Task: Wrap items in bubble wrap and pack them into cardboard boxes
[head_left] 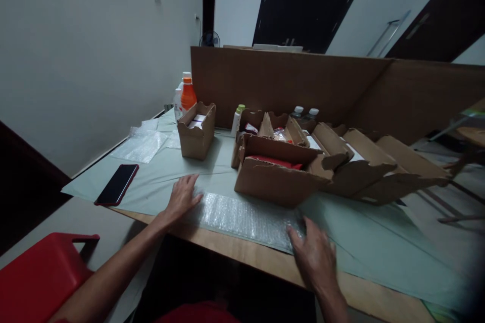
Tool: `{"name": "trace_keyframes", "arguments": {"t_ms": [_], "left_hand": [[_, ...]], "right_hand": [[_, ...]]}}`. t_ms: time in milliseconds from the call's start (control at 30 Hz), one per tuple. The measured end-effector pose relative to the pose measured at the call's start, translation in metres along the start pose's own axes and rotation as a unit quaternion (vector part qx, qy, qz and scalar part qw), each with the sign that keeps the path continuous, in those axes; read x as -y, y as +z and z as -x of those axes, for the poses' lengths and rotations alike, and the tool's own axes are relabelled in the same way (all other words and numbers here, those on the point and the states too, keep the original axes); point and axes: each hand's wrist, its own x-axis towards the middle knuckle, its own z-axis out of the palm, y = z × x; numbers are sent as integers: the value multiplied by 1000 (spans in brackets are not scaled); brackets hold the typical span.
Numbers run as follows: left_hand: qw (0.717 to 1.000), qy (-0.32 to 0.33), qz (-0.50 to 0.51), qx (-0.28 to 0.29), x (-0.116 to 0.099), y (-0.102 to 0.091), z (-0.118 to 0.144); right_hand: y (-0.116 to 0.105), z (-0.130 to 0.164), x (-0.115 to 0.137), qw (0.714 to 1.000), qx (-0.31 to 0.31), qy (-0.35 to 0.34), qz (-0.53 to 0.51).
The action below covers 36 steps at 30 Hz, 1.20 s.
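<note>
Bubble wrap [242, 219] lay flat along the counter's [364, 242] near edge, before the boxes [276, 174]. Left hand [183, 197] pressed its left end, fingers spread; right hand [314, 255], spread too, held its right end.

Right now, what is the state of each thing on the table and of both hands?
Bubble wrap sheet: flat, under both hands.
Left hand: open, palm down.
Right hand: open, palm down.
Phone: screen dark.
Small box: open.
Front box: flaps open.
Orange bottle: upright.
</note>
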Motion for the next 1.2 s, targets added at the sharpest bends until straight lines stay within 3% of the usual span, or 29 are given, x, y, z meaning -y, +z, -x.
{"name": "trace_keyframes", "arguments": {"t_ms": [67,133,233,333,400,567,700,833,933,1000,1100,1200], "left_hand": [[998,50,-22,-19,-10,10,12],[991,132,-23,0,-23,25,26],[972,218,36,80,-37,50,44],[974,173,56,134,-27,59,50],[980,134,-15,149,-7,50,50],[962,123,-190,152,39,11,55],[959,118,-230,118,38,-1,51],[949,32,-313,34,21,-3,37],[938,-6,-344,42,11,1,29],[947,-13,-316,54,7,7,27],[963,-14,-263,56,7,15,29],[969,-19,-241,42,9,13,30]], "right_hand": [[0,1,-2,997,-38,-33,50],[4,1,15,994,-35,-98,32],[25,6,65,972,51,-226,-29],[52,16,102,932,149,-325,-61],[63,21,98,924,167,-340,-60],[52,17,15,958,104,-265,-19],[23,1,-29,982,44,-181,21],[11,-16,-29,990,10,-114,88],[19,-27,-20,985,28,-101,140],[26,-31,-14,983,32,-100,149],[29,-31,-8,993,32,-90,71],[20,-23,-3,993,78,-33,-80]]}}
